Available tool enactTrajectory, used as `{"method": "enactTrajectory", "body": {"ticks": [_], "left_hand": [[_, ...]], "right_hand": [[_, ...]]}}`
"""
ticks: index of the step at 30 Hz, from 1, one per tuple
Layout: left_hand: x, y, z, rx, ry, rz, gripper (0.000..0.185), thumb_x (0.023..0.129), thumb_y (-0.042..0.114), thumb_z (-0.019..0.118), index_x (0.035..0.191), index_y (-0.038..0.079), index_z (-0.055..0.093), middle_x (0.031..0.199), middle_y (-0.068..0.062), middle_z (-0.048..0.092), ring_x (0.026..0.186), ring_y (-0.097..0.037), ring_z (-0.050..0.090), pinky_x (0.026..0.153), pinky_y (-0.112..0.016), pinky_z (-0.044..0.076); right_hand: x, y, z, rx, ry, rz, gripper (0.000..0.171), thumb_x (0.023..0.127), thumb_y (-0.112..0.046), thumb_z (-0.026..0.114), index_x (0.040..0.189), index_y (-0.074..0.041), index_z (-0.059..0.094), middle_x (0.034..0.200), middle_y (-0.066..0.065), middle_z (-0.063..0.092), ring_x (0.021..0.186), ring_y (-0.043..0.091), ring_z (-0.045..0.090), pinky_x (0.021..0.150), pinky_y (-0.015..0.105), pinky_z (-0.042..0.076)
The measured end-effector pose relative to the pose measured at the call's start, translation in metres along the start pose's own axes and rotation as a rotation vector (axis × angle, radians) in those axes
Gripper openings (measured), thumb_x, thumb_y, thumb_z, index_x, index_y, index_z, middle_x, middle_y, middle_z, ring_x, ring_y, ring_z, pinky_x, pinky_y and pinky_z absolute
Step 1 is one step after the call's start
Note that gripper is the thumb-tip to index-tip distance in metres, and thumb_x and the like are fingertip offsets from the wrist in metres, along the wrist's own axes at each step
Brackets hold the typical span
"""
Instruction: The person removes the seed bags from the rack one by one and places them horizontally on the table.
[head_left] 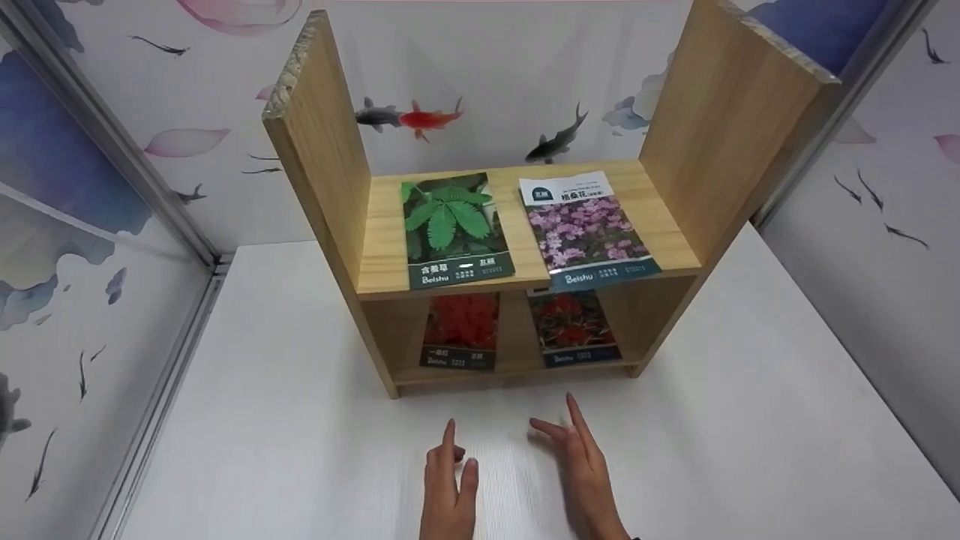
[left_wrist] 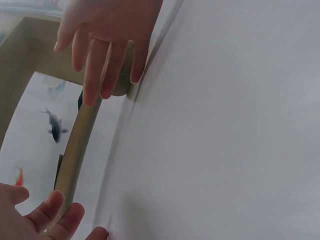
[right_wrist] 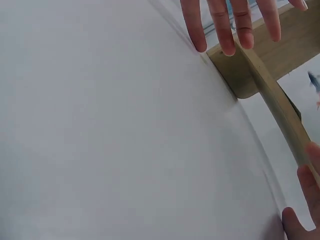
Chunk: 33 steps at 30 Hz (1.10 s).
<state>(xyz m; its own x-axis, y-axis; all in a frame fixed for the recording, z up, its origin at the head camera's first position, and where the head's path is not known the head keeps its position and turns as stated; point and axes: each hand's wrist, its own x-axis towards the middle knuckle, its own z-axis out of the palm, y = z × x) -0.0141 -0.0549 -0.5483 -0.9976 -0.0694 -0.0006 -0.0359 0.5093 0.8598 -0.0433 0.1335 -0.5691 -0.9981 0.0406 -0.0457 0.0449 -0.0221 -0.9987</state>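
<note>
My left hand (head_left: pixel 448 480) is held low before the wooden shelf (head_left: pixel 525 283), its index finger pointing forward and the thumb apart. To its right, my right hand (head_left: pixel 585 465) has the index finger extended towards the shelf and the thumb spread inward. Neither hand holds anything. On the upper board lie a green-leaf packet (head_left: pixel 450 225) and a pink-flower packet (head_left: pixel 585 229), whose lower edge overhangs the front. A red-flower packet (head_left: pixel 463 322) and another red-flower packet (head_left: pixel 574 322) lie on the lower board, their tops hidden under the upper one.
The shelf's left side panel (head_left: pixel 319 150) and right side panel (head_left: pixel 742 127) rise high above the upper board. It all stands on a white table (head_left: pixel 285 450). Printed walls with fish and petals (head_left: pixel 517 67) enclose the back and sides.
</note>
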Motion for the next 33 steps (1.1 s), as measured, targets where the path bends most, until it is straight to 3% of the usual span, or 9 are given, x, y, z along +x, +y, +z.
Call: {"method": "enactTrajectory", "body": {"ticks": [3, 6, 10, 14, 16, 20, 23, 27, 33], "left_hand": [[0.005, -0.003, -0.001, -0.083, -0.011, 0.013, 0.052, 0.096, 0.027, 0.039, 0.142, 0.009, 0.021, 0.099, 0.000, 0.037, 0.094, -0.017, 0.038, 0.084, -0.042, 0.036], [0.007, -0.008, -0.001, -0.132, -0.037, 0.027, 0.050, 0.097, 0.024, 0.038, 0.142, 0.008, 0.021, 0.100, -0.001, 0.038, 0.091, -0.016, 0.040, 0.081, -0.039, 0.038], [0.013, -0.011, -0.002, -0.145, -0.046, 0.027, 0.051, 0.097, 0.023, 0.039, 0.141, 0.005, 0.021, 0.094, 0.001, 0.042, 0.082, -0.012, 0.043, 0.076, -0.033, 0.039], [0.020, -0.009, -0.003, -0.156, -0.044, -0.018, 0.054, 0.096, 0.029, 0.039, 0.141, 0.005, 0.021, 0.089, 0.002, 0.045, 0.078, -0.010, 0.044, 0.075, -0.032, 0.039], [0.022, -0.007, -0.005, -0.166, -0.035, -0.045, 0.056, 0.096, 0.032, 0.039, 0.142, 0.007, 0.019, 0.090, -0.001, 0.047, 0.079, -0.011, 0.045, 0.074, -0.031, 0.039], [0.028, -0.008, -0.012, -0.198, -0.001, -0.034, 0.056, 0.096, 0.026, 0.040, 0.142, 0.004, 0.016, 0.093, -0.006, 0.052, 0.082, -0.017, 0.049, 0.072, -0.031, 0.040], [0.036, -0.009, -0.013, -0.172, 0.012, -0.042, 0.058, 0.095, 0.030, 0.041, 0.142, 0.004, 0.018, 0.096, -0.005, 0.053, 0.086, -0.017, 0.052, 0.074, -0.034, 0.042], [0.051, -0.007, -0.012, -0.095, -0.010, -0.108, 0.067, 0.091, 0.048, 0.040, 0.141, 0.007, 0.021, 0.102, 0.001, 0.053, 0.089, -0.011, 0.054, 0.077, -0.036, 0.044], [0.065, -0.007, -0.015, -0.078, 0.022, -0.156, 0.076, 0.087, 0.058, 0.038, 0.141, 0.006, 0.022, 0.109, 0.001, 0.053, 0.099, -0.014, 0.055, 0.086, -0.037, 0.043]], "right_hand": [[0.005, 0.002, 0.002, 0.072, 0.011, 0.028, 0.052, 0.098, -0.036, 0.029, 0.144, -0.021, 0.013, 0.111, 0.005, 0.062, 0.114, 0.016, 0.049, 0.105, 0.046, 0.000], [0.004, 0.007, 0.002, 0.068, 0.048, 0.042, 0.052, 0.097, -0.037, 0.031, 0.144, -0.022, 0.013, 0.110, 0.004, 0.062, 0.113, 0.014, 0.050, 0.105, 0.044, -0.002], [0.008, 0.009, 0.001, 0.099, 0.058, 0.030, 0.054, 0.098, -0.036, 0.031, 0.145, -0.019, 0.010, 0.110, 0.006, 0.062, 0.112, 0.016, 0.050, 0.105, 0.039, 0.007], [0.015, 0.008, 0.003, 0.115, 0.062, 0.025, 0.056, 0.097, -0.037, 0.031, 0.145, -0.017, 0.008, 0.110, 0.004, 0.062, 0.111, 0.015, 0.051, 0.104, 0.034, 0.011], [0.019, 0.007, 0.006, 0.099, 0.046, 0.019, 0.058, 0.097, -0.038, 0.031, 0.145, -0.016, 0.007, 0.110, 0.002, 0.062, 0.112, 0.014, 0.050, 0.105, 0.035, 0.011], [0.027, 0.006, 0.017, 0.098, 0.003, 0.019, 0.058, 0.097, -0.038, 0.033, 0.144, -0.016, 0.007, 0.109, 0.001, 0.062, 0.111, 0.014, 0.051, 0.105, 0.042, 0.010], [0.033, 0.007, 0.022, 0.105, 0.012, 0.027, 0.060, 0.095, -0.039, 0.036, 0.144, -0.017, 0.009, 0.106, 0.003, 0.062, 0.107, 0.016, 0.052, 0.104, 0.045, 0.013], [0.042, 0.007, 0.025, 0.114, 0.047, 0.028, 0.059, 0.094, -0.040, 0.041, 0.143, -0.021, 0.014, 0.106, 0.007, 0.061, 0.104, 0.018, 0.053, 0.102, 0.047, 0.015], [0.053, 0.003, 0.029, 0.107, 0.017, 0.109, 0.058, 0.091, -0.048, 0.042, 0.141, -0.035, 0.016, 0.111, 0.007, 0.057, 0.104, 0.021, 0.050, 0.090, 0.045, 0.029]]}}
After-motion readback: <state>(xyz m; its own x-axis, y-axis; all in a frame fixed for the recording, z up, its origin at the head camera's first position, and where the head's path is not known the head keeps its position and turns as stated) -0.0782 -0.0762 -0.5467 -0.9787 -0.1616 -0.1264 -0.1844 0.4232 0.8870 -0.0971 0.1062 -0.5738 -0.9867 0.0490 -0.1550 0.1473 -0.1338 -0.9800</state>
